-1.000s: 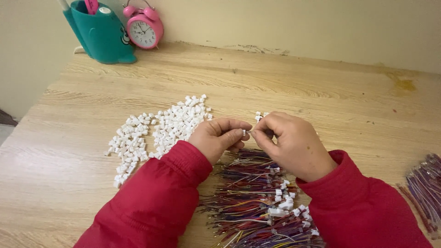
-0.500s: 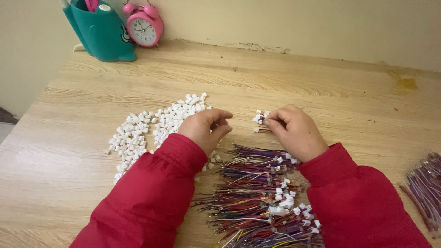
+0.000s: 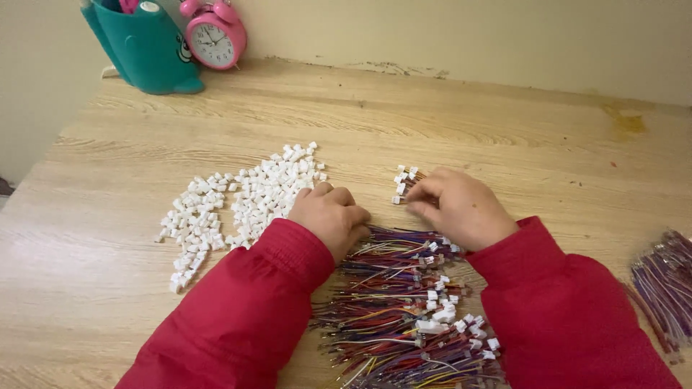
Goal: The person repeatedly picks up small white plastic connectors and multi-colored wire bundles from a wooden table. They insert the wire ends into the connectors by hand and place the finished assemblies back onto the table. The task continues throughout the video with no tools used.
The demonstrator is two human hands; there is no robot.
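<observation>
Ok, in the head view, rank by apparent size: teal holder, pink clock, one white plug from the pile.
1. teal holder, though cut off by the frame
2. pink clock
3. a single white plug, by far the smallest

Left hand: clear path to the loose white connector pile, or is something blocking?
Probably yes. The left hand rests curled at the near edge of the white connector pile, fingertips right beside the pieces. Only bare table surrounds the pile; the wire bundle lies to the other side.

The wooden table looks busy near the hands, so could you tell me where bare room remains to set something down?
Bare table runs behind both hands, right of the pink clock. Crowded: white connectors by the left hand, wires below the right hand.
</observation>
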